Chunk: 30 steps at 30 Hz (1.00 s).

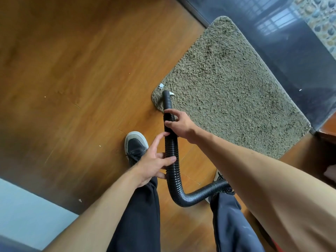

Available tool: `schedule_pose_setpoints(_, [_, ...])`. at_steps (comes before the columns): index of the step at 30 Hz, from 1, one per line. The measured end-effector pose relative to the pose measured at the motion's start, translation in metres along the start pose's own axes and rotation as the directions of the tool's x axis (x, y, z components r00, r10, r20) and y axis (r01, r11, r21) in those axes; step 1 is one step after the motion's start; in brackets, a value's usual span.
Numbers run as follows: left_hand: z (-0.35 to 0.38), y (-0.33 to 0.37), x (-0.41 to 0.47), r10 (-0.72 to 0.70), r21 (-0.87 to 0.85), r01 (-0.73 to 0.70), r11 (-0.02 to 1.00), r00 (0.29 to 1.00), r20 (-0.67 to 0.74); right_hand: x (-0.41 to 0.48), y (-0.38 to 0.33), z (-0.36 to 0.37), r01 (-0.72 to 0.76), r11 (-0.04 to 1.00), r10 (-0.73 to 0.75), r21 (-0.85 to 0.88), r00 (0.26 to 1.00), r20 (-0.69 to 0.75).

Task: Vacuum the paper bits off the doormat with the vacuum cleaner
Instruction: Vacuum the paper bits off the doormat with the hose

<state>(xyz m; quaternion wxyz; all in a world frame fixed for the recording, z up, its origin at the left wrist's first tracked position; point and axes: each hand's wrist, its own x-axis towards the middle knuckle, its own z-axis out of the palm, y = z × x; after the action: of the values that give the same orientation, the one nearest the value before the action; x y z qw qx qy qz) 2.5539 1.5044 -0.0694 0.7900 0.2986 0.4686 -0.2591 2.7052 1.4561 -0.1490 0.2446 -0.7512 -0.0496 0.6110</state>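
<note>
A shaggy grey-beige doormat (pixel 227 82) lies on the wooden floor against a dark threshold. Two white paper bits rest at its near left corner: one (pixel 161 86) by the edge, another (pixel 171 93) right beside the hose tip. The black ribbed vacuum hose (pixel 172 160) runs up from between my legs, and its smooth nozzle end (pixel 167 99) rests on the mat's corner. My right hand (pixel 179 124) grips the hose just behind the nozzle. My left hand (pixel 154 160) holds the hose lower down, thumb across it and fingers spread.
My left shoe (pixel 135 144) stands on the wood floor (pixel 72 70) just left of the hose; my right shoe (pixel 219 177) is mostly hidden behind my arm. A dark glossy threshold (pixel 291 60) borders the mat's far side. Small crumbs dot the floor.
</note>
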Motion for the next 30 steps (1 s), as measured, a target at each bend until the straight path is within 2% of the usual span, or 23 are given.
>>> schedule_pose_setpoints(13, [-0.012, 0.005, 0.003, 0.018, -0.016, -0.018, 1.0, 1.0, -0.015, 0.008, -0.017, 0.006, 0.034, 0.996, -0.033, -0.08, 0.999, 0.016])
schedule_pose_setpoints(30, [0.008, 0.002, 0.006, -0.042, 0.074, 0.041, 0.996, 0.999, 0.006, -0.005, 0.009, -0.009, -0.004, 1.0, 0.004, -0.005, 1.0, -0.006])
